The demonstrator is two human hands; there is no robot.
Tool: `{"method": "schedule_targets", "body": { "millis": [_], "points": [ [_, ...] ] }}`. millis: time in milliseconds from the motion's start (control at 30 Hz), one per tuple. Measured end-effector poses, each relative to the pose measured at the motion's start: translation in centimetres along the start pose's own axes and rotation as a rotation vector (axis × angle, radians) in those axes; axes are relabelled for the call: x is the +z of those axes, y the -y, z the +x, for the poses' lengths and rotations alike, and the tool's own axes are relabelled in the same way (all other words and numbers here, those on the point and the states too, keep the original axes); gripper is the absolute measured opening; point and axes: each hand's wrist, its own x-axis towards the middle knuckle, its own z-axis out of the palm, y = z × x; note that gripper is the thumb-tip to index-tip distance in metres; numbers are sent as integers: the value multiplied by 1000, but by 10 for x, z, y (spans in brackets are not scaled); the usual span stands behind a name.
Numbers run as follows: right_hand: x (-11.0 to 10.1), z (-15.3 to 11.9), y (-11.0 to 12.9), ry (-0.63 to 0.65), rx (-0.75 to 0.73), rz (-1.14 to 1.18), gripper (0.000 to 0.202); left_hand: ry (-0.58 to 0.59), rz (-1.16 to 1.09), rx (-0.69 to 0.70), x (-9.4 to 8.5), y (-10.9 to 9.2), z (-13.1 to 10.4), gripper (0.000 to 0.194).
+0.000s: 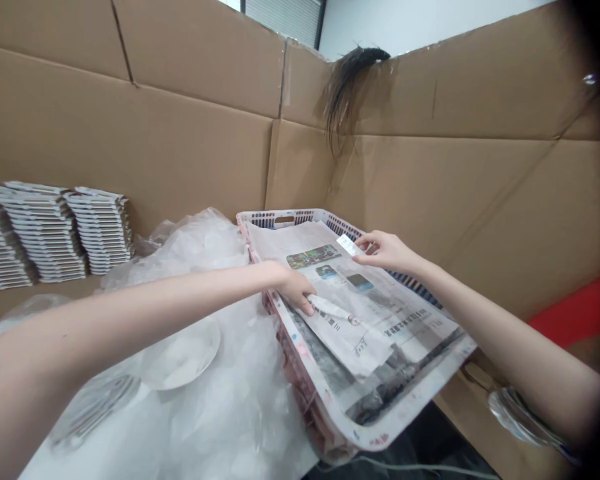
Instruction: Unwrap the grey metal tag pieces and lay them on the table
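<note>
A white plastic basket (307, 353) with red and blue stains holds printed newspaper (305, 235) spread over its contents. My left hand (295, 289) reaches in over the near side, its fingers closed on a folded edge of the newspaper, which lifts a little there. Above the far right part of the sheets, my right hand (387, 251) pinches a small white rectangular packet (348, 245) between thumb and fingers. Faint marks show on the packet, too small to read. Dark plastic film (375, 405) shows under the paper at the basket's front end.
Crumpled clear plastic (240, 393) lies left of the basket, with a white bowl (185, 357) on it. Several stacks of flat white pieces (100, 230) stand at the far left. Cardboard walls (195, 113) enclose the back and right. Dark hair (350, 80) hangs over the wall.
</note>
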Motion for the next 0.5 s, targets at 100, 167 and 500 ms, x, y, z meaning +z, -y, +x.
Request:
{"method": "schedule_targets", "body": {
  "millis": [100, 167, 500],
  "points": [
    [-22, -12, 26, -118, -62, 115, 39, -94, -9, 9, -6, 3, 0, 51],
    [-35, -24, 47, -183, -117, 188, 40, -180, -24, 32, -12, 5, 0, 48],
    [-74, -80, 112, -161, -279, 284, 36, -410, -217, 135, -39, 23, -4, 38]
  ]
}}
